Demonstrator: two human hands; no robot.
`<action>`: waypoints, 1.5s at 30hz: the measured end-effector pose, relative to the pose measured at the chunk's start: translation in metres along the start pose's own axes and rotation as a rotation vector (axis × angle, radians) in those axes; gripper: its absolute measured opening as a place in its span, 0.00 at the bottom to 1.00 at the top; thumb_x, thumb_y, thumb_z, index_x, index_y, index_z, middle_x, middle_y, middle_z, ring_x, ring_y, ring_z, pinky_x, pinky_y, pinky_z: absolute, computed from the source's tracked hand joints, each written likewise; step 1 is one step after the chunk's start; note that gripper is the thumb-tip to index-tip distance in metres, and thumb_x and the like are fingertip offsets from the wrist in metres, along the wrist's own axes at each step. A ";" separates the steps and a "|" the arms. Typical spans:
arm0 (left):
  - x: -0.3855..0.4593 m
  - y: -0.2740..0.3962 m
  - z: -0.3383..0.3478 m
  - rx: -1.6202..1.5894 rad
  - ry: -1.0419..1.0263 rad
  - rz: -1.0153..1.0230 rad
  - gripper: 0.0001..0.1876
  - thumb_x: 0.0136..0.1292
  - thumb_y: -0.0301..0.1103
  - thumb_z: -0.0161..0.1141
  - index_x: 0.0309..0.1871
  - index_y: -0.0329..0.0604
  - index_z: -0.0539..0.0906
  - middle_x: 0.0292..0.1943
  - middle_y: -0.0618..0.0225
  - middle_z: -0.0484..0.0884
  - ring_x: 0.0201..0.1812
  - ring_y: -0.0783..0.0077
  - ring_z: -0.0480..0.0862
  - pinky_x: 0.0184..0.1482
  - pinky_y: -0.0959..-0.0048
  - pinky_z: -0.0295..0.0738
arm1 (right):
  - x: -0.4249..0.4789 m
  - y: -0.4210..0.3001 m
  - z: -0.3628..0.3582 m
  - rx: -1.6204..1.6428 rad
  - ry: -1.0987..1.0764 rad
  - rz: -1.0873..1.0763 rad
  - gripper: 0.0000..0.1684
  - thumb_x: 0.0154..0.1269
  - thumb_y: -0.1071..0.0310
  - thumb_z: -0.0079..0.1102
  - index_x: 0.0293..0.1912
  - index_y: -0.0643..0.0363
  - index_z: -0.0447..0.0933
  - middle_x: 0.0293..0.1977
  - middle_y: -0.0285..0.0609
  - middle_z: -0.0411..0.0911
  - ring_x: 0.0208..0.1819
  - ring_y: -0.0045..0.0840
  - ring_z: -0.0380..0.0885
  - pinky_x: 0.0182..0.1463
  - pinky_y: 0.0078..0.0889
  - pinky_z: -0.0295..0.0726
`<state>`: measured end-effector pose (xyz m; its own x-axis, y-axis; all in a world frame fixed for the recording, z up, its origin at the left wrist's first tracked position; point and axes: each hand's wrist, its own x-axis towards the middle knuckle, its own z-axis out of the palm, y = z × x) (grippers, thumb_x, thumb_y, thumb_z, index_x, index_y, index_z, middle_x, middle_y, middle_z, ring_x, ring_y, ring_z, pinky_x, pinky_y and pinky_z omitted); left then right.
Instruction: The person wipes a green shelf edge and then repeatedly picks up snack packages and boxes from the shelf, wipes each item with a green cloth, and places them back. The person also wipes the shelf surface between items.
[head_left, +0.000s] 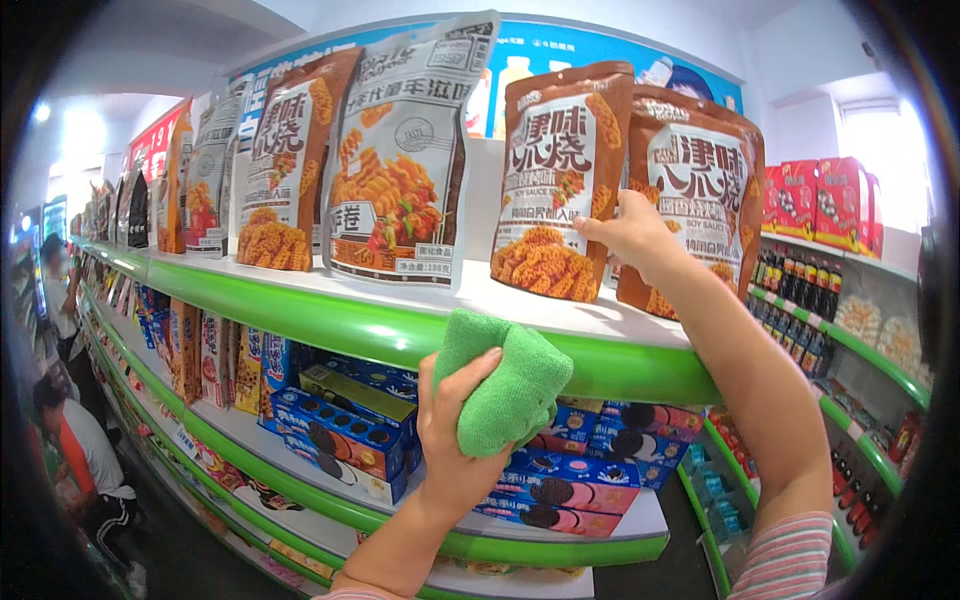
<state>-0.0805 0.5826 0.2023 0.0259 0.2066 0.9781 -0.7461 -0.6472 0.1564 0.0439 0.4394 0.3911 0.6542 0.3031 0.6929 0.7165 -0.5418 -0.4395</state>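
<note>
My left hand (457, 442) grips a folded green microfibre cloth (510, 375) just in front of the green front edge of the top shelf (300, 307). Higher up, my right hand (637, 232) holds the right edge of a brown snack pouch (551, 180), thumb on its front and the other fingers partly hidden behind the edge. That pouch stands upright on the white shelf board. Partly behind my right wrist is a second brown pouch (709, 172) of the same kind. To the left stands a large silver-white snack bag (405, 165), with another brown pouch (281, 165) beside it.
Blue cookie boxes (337, 431) are stacked on the shelf below. More bagged snacks line the top shelf leftwards. Across an aisle on the right, another rack holds dark bottles (802, 277) and red boxes (832, 195). Two people (86, 442) are in the left aisle, one crouching.
</note>
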 end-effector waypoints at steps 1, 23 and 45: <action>0.000 -0.001 0.001 -0.004 0.010 0.002 0.27 0.51 0.27 0.71 0.56 0.39 0.76 0.52 0.61 0.77 0.55 0.59 0.73 0.62 0.62 0.63 | -0.002 0.000 0.005 -0.129 0.148 -0.113 0.30 0.55 0.62 0.67 0.51 0.75 0.71 0.38 0.58 0.79 0.40 0.38 0.81 0.43 0.35 0.79; 0.008 -0.009 -0.005 0.011 -0.035 0.115 0.28 0.46 0.22 0.67 0.55 0.36 0.75 0.50 0.58 0.78 0.50 0.55 0.74 0.55 0.64 0.69 | 0.014 -0.105 0.096 0.868 -0.266 0.023 0.36 0.57 0.53 0.68 0.55 0.72 0.69 0.53 0.55 0.74 0.56 0.37 0.74 0.61 0.43 0.72; 0.002 -0.006 0.005 0.086 0.026 0.124 0.27 0.49 0.26 0.70 0.54 0.36 0.75 0.50 0.61 0.78 0.51 0.58 0.74 0.57 0.62 0.66 | 0.014 -0.015 0.027 1.065 0.029 0.125 0.26 0.68 0.59 0.56 0.58 0.66 0.68 0.58 0.51 0.71 0.59 0.36 0.68 0.62 0.44 0.66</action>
<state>-0.0722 0.5833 0.2043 -0.0810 0.1397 0.9869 -0.6825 -0.7293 0.0472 0.0492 0.4734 0.3920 0.7415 0.2669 0.6156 0.4962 0.3994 -0.7709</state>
